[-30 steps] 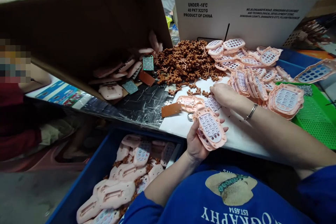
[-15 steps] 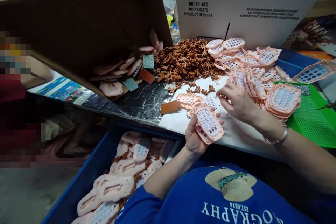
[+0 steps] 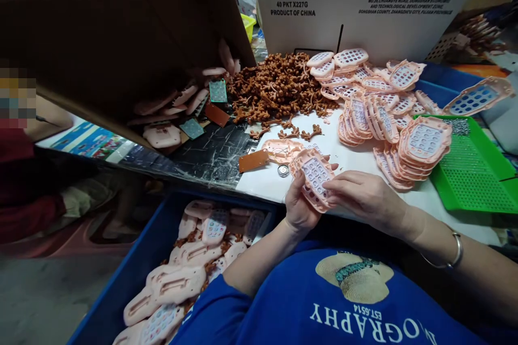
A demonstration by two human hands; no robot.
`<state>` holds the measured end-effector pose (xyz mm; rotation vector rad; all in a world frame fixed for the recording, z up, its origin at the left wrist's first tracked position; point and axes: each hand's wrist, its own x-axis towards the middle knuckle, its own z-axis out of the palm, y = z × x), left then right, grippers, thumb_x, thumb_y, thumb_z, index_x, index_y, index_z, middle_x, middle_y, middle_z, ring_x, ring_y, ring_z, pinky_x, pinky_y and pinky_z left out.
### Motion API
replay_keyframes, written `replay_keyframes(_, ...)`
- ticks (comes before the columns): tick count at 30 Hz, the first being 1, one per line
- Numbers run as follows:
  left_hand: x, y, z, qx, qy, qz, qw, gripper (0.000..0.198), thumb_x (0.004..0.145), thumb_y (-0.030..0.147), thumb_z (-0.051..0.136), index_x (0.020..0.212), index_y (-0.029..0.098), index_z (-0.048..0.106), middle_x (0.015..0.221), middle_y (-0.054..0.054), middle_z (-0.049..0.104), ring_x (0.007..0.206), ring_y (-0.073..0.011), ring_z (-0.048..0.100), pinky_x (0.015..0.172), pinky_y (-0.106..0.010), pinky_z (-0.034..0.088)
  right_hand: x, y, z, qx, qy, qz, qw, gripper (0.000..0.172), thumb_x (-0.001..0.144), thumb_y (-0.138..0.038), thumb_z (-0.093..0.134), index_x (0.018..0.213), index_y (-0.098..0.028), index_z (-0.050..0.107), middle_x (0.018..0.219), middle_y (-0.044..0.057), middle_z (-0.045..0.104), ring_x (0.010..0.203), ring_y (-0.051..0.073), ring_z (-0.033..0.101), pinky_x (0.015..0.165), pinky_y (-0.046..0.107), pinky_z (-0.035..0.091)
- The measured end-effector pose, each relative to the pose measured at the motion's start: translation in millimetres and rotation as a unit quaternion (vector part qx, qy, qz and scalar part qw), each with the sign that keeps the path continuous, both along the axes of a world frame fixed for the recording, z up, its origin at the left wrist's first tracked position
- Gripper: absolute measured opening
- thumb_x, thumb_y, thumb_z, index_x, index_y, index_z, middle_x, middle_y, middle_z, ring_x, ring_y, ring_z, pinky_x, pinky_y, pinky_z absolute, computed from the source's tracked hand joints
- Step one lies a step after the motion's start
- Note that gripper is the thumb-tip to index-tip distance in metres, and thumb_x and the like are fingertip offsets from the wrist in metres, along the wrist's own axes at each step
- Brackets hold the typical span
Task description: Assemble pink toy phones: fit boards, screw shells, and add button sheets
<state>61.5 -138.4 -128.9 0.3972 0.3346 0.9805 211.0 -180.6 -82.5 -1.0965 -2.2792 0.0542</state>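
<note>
My left hand (image 3: 301, 205) holds a pink plastic shell (image 3: 318, 178) with a white keypad sheet in it; another pink shell shows beneath. The fingertips of my right hand (image 3: 364, 197) are together at the keypad's right edge; whether they pinch anything is hidden. Just behind lie another pink shell (image 3: 283, 150) with thin wires, an orange-brown board (image 3: 253, 161) and a small round metal part (image 3: 283, 170). A few brown antler-shaped pieces (image 3: 311, 132) rest near the large brown heap (image 3: 279, 86).
Pink shells (image 3: 424, 143) are stacked beside a green tray (image 3: 473, 178) on the right. A cardboard box (image 3: 121, 38) lies open at left; a white carton (image 3: 356, 27) stands behind. Below left, a blue bin (image 3: 121, 269) holds pink casings. A person's arm (image 3: 54, 116) shows at far left.
My right hand has moved down and left from above the table to the held shell's edge. My left hand still holds the shells. The view has shifted slightly.
</note>
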Motion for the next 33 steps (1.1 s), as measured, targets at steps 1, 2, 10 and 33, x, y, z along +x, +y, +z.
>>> replay_keyframes(1,0.7,0.1,0.7,-0.003,-0.003,-0.001,1.000,0.048,0.082,0.050,0.062,0.111,0.012,0.069,0.105,-0.014,0.074,0.121,-0.0347,0.060,0.103,-0.047,0.047,1.3,-1.5,-0.8,-0.010,0.014,0.005,1.000,0.018,0.096,-0.023,0.053,0.108,-0.013,0.063,0.093,0.009,0.068,0.082,0.016,0.062,0.073,0.026,0.051)
replay_keyframes(2,1.3,0.1,1.3,-0.005,-0.004,-0.002,1.000,0.048,0.082,0.050,0.062,0.111,0.013,0.069,0.106,-0.014,0.074,0.121,-0.0344,0.061,0.103,-0.047,0.047,2.6,-2.9,-1.5,-0.013,0.020,0.009,1.000,0.018,0.096,-0.022,0.053,0.106,-0.012,0.063,0.094,0.009,0.068,0.084,0.016,0.062,0.074,0.026,0.052)
replay_keyframes(10,4.1,-3.4,-0.8,0.001,-0.016,-0.038,0.999,0.053,0.080,0.052,0.064,0.116,0.012,0.067,0.110,-0.015,0.073,0.123,-0.0361,0.059,0.105,-0.049,0.044,3.4,-6.9,-14.2,0.076,0.019,-0.053,0.996,0.011,0.089,-0.018,0.063,0.099,-0.014,0.066,0.092,0.008,0.071,0.083,0.020,0.060,0.071,0.035,0.048)
replay_keyframes(33,5.0,-2.2,6.0,-0.126,0.049,-0.011,0.991,0.038,0.087,0.040,0.060,0.113,0.013,0.067,0.109,-0.012,0.074,0.115,-0.0296,0.065,0.103,-0.045,0.048,26.7,-37.3,-23.5,0.176,-0.064,-0.051,0.981,0.026,0.087,-0.009,0.059,0.112,-0.011,0.067,0.106,0.009,0.075,0.101,0.022,0.065,0.100,0.047,0.046)
